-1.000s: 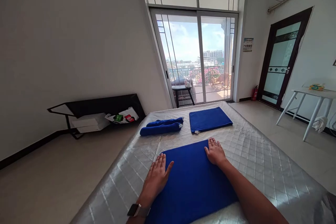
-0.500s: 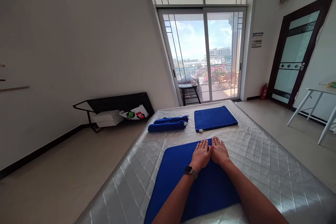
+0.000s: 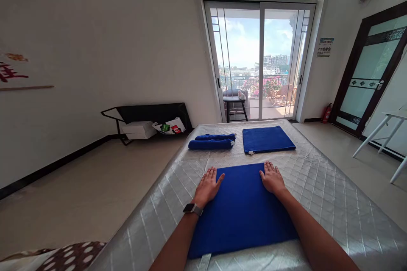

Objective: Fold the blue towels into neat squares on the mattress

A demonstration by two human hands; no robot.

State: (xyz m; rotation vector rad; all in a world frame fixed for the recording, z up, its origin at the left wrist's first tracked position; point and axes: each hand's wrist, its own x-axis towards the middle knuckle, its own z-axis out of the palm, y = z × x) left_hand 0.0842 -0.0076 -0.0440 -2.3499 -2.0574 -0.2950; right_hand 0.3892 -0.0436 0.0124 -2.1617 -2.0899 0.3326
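Note:
A blue towel (image 3: 243,211) lies flat and smooth in front of me on a silver quilted mattress (image 3: 318,203). On its far left corner rests my left hand (image 3: 208,185), fingers stretched out and thumb spread, with a watch on the wrist. My right hand (image 3: 272,178) lies flat over the far right corner, fingers extended. Neither hand grips anything. Farther back, two rolled blue towels (image 3: 211,144) sit side by side at the left. To their right is a flat, folded blue towel (image 3: 269,139) with a small white tag.
A black frame (image 3: 149,113) with white boxes (image 3: 138,129) and a printed bag (image 3: 170,127) stands by the left wall. Beyond the mattress are a sliding glass door (image 3: 241,51) and a dark stool (image 3: 235,101). A fire extinguisher (image 3: 326,113) and white table (image 3: 396,115) stand right.
My left hand has slid from the towel's far middle to its far left corner, apart from my right hand. The right hand stays at the far right corner. The view has shifted slightly.

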